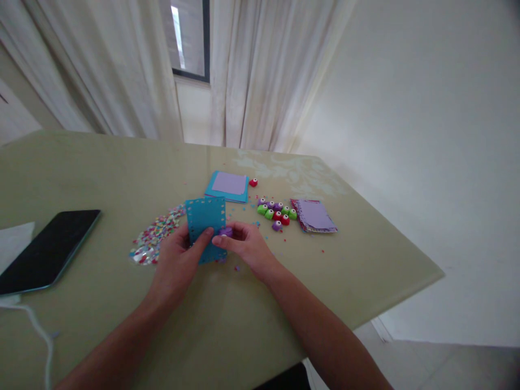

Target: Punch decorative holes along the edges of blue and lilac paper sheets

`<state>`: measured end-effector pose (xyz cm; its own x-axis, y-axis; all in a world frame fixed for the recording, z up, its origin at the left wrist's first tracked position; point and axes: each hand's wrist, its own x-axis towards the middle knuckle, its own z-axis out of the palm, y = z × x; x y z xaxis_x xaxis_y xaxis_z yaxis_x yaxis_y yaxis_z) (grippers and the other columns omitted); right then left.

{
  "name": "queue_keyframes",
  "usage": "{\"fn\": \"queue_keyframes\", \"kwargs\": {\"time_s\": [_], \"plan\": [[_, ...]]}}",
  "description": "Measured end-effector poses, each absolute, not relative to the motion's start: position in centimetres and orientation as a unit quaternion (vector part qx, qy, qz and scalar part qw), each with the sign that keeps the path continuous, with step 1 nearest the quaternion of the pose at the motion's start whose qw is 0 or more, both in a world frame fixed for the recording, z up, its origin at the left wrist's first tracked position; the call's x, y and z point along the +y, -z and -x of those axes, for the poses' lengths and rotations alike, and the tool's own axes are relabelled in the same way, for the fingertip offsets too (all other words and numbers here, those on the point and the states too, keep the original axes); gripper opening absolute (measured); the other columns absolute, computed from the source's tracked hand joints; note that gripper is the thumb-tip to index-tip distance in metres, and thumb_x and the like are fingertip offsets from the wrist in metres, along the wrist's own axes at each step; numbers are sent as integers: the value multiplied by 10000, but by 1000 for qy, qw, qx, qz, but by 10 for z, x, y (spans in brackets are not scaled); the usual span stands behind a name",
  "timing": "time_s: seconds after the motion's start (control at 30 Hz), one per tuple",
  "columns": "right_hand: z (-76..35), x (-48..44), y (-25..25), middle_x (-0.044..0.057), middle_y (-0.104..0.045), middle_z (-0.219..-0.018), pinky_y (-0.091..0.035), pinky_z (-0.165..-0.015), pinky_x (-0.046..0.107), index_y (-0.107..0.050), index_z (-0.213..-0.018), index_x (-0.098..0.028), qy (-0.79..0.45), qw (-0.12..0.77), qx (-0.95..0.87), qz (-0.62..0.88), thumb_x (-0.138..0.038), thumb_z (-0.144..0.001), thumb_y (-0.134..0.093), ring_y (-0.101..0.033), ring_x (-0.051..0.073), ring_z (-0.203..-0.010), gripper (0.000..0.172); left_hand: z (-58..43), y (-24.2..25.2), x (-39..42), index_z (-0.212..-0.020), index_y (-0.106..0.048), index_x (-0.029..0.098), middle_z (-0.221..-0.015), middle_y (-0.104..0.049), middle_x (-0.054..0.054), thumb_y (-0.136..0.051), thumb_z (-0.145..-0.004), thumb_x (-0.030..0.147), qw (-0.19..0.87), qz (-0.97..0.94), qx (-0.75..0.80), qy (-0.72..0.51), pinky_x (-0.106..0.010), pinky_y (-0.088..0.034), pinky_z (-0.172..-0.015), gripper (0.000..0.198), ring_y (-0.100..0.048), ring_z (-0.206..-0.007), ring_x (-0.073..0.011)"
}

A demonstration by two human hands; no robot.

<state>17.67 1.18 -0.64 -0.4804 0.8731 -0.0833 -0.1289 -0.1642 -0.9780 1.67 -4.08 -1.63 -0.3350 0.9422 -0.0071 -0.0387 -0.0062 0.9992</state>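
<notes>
My left hand [179,257] grips a blue sheet of card [205,214] upright, thumb on its near face. Small punched holes run along the card's top and side edges. At the right edge of the card, my right hand [244,241] pinches a small purple paper punch [226,232]; whether the edge sits inside its slot I cannot tell. Several more punches [277,215] in green, red and purple, each with an eye on it, stand grouped to the right. A lone red punch [253,182] lies farther back.
Left of my hands is a heap of coloured confetti [160,233]. Blue and lilac sheets [229,183] lie behind, and a stack of punched sheets [317,215] at the right. A black tablet [54,246] and a white cable [44,330] are on the left of the table [325,292].
</notes>
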Motion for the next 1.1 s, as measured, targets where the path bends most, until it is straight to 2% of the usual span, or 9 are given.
{"fn": "queue_keyframes", "kwargs": {"time_s": [0.27,0.5,0.7,0.9,1.1], "plan": [[-177,13,10,-9,-688,-825,-534,-811,329,-777,-905,-208,-672,376,-532,352,-516,-698,-957,-609,154,-750,412,-18,17,-41,-1146,-818,184,-1045,-842,-87,-887,-769,596,438,-382,557,-593,-436,-641,-857,563,-785,-896,-303],[-176,14,13,-25,-678,-798,-530,-785,313,-758,-895,-211,-664,380,-533,360,-488,-680,-967,-593,146,-729,408,-18,16,-41,-1129,-821,193,-1057,-844,-77,-899,-773,569,439,-382,552,-597,-403,-636,-869,524,-788,-913,-286],[-175,15,13,-4,-723,-865,-557,-842,345,-770,-953,-228,-670,385,-522,360,-539,-662,-968,-651,179,-806,470,-21,6,-43,-1196,-798,186,-1114,-840,-102,-907,-749,603,460,-374,541,-596,-406,-644,-860,621,-797,-942,-302],[-178,17,15,1,-722,-861,-542,-881,358,-773,-940,-234,-641,394,-551,362,-513,-720,-926,-661,191,-834,387,-20,-1,-42,-1192,-791,188,-1144,-839,-118,-998,-632,538,493,-400,529,-563,-418,-642,-874,692,-797,-993,-328],[-177,18,16,-4,-716,-857,-535,-873,353,-768,-927,-231,-646,390,-554,351,-454,-724,-898,-648,184,-818,330,-21,2,-42,-1215,-779,204,-1192,-834,-119,-999,-652,533,495,-395,518,-575,-440,-646,-924,688,-799,-1042,-329]]}}
